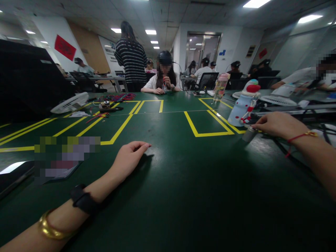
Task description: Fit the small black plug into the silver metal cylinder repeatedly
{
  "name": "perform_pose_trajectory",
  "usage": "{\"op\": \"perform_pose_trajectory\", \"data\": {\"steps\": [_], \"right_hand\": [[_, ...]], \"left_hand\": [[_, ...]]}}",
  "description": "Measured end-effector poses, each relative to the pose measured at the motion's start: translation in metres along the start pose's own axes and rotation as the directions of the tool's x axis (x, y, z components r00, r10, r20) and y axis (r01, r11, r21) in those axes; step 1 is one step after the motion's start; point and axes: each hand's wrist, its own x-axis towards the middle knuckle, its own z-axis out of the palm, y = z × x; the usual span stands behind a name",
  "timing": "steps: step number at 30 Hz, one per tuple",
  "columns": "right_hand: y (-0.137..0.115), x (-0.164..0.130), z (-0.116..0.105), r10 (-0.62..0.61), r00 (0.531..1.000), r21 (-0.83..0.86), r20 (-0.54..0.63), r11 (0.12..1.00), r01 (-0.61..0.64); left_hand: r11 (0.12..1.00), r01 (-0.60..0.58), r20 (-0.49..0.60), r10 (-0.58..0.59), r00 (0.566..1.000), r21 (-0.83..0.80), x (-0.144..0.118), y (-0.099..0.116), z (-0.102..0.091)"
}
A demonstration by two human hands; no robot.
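My left hand [130,158] is just above the green table, its thumb and fingertips pinched together. Whatever may be between those fingertips is too small to make out. To the right, my right hand [279,125] has its fingertips closed on the top of a small grey cylinder [249,134], which is upright at the table surface. Just beyond this hand stands a light blue bottle [238,110] with a red and white figure on it.
Yellow tape [215,134] marks rectangles on the table. A blurred-out flat object [65,159] lies left of my left hand. Farther back are tangled wires [120,98], white fans [72,102] and a clear bottle [221,87]. A person [164,75] sits opposite.
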Motion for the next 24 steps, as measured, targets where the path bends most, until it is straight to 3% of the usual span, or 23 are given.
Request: {"op": "perform_pose_trajectory", "data": {"steps": [9, 12, 18, 21, 24], "right_hand": [[-0.005, -0.005, -0.003, -0.082, 0.995, 0.03, 0.065, 0.996, 0.08], [-0.009, -0.004, 0.007, -0.162, 0.986, -0.026, 0.026, 0.986, 0.162], [-0.013, -0.001, 0.021, -0.187, 0.98, -0.039, -0.076, 0.982, 0.184], [-0.031, -0.014, 0.015, -0.213, 0.968, -0.008, -0.132, 0.977, 0.214], [-0.075, -0.052, 0.008, -0.356, 0.907, 0.245, -0.225, 0.88, 0.407]], "left_hand": [[1.0, 0.011, 0.009, -0.011, 1.0, 0.025, 0.0, 0.004, 0.0], [1.0, -0.004, 0.008, 0.004, 1.0, 0.022, 0.0, 0.003, 0.0], [1.0, 0.003, 0.012, -0.003, 1.0, 0.01, 0.0, 0.001, 0.001], [1.0, 0.009, 0.006, -0.009, 1.0, 0.01, 0.001, 0.002, 0.001], [1.0, 0.008, 0.016, -0.008, 1.0, 0.011, 0.0, 0.003, 0.001]]}}
